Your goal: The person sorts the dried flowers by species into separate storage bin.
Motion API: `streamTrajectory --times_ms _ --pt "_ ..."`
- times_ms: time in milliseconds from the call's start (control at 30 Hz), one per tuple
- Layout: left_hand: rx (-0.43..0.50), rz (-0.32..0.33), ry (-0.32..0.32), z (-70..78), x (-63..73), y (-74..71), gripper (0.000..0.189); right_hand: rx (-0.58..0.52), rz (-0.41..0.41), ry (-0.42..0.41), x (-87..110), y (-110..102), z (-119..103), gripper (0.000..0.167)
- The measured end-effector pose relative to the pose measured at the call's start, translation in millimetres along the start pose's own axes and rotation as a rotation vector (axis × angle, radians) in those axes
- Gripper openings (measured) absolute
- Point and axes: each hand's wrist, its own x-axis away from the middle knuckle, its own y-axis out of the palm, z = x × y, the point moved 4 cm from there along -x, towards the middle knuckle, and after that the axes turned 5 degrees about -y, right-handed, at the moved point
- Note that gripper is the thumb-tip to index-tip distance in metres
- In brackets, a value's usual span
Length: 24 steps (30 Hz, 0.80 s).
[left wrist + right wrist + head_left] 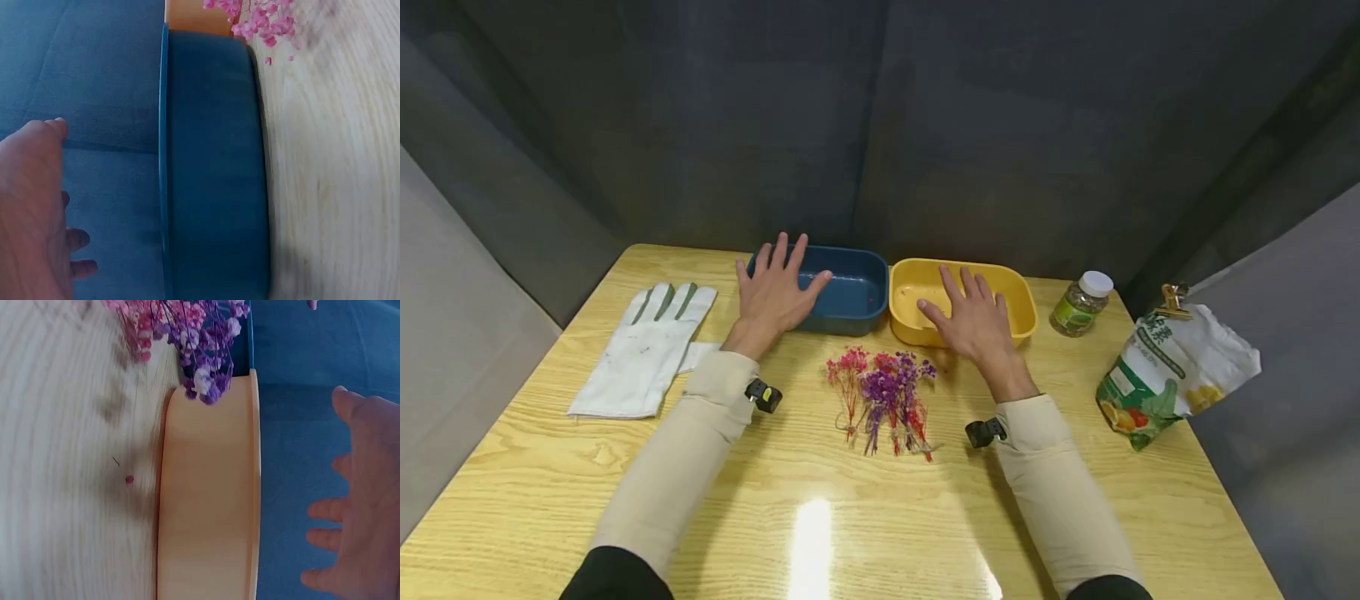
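My left hand [772, 296] is spread over the left part of a dark blue bin [847, 283], holding nothing. Over the yellow bin [917, 292] my right hand [977, 323] is spread in the same way, also without anything in it. Both wrist views show the hands above the rims, with the blue bin's side wall [215, 162] and the yellow bin's side wall [209, 487] below them. Between the forearms, in front of the bins, lie small bunches of dried flowers [886, 387] in pink, purple and red, their stems pointing toward me.
White work gloves [636, 358] with green finger stripes lie at the left. To the right stand a white-lidded jar [1078, 307] and a printed bag [1165, 375] closed with a gold clip [1174, 302]. A dark curtain [865, 125] hangs behind the wooden table [880, 517].
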Motion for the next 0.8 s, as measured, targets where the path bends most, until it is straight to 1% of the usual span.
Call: streamTrajectory --times_ms 167,300,433,567,800 --pt "0.018 0.025 0.004 -4.8 5.4 0.0 0.080 -0.039 0.035 -0.014 10.1 1 -5 0.080" --pt "0.042 0.032 0.000 -10.4 11.0 1.6 0.081 -0.066 0.056 -0.038 19.8 3 -8 0.078" --pt "0.056 0.038 -0.012 -18.9 17.4 4.1 0.081 -0.078 0.058 -0.074 28.4 7 -12 0.077" --pt "0.080 0.043 -0.014 -26.2 22.0 6.3 0.081 -0.098 0.058 -0.098 37.3 10 -15 0.077" --pt "0.112 0.056 -0.036 -42.0 29.1 10.0 0.080 -0.142 0.059 -0.133 53.1 12 -21 0.075"
